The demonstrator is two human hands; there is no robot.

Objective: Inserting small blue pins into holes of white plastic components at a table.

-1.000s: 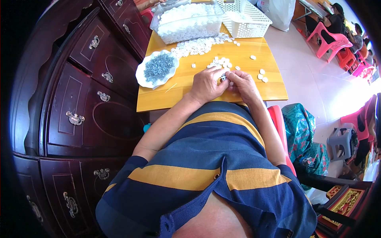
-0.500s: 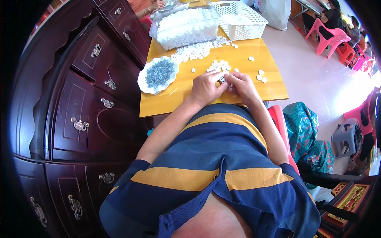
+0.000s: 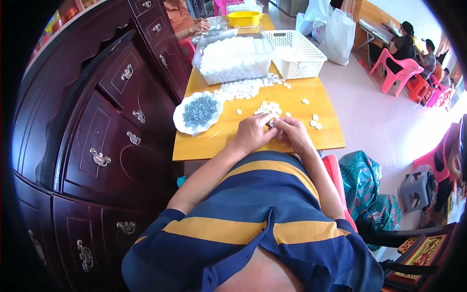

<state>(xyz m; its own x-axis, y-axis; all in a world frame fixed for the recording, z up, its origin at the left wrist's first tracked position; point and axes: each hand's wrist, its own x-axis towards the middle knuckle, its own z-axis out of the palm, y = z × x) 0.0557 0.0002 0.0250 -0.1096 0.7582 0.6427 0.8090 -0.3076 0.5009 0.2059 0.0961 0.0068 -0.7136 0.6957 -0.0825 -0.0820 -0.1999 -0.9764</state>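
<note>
My left hand [image 3: 253,132] and my right hand [image 3: 295,134] meet over the near edge of the wooden table [image 3: 292,95]. Between their closed fingertips is a small white plastic piece [image 3: 271,123] with a dark spot; its exact kind is too small to make out. Just beyond the fingers lies a little heap of similar white pieces [image 3: 267,108]. A few round white pieces [image 3: 315,121] rest to the right of my right hand. On the left, a white scalloped plate [image 3: 181,121] holds many small grey-blue bits [image 3: 200,111].
A clear bin [image 3: 235,75] full of white pieces stands farther back, with loose pieces [image 3: 243,89] spilled before it. Beside it is a white perforated basket [image 3: 305,69]. Dark drawers [image 3: 97,131] line the left. Another person's hand [image 3: 200,25] works near a yellow basin [image 3: 244,19].
The view has tilted up, so the table sits lower and more of its far end shows. Both hands stay together around the small white piece.
</note>
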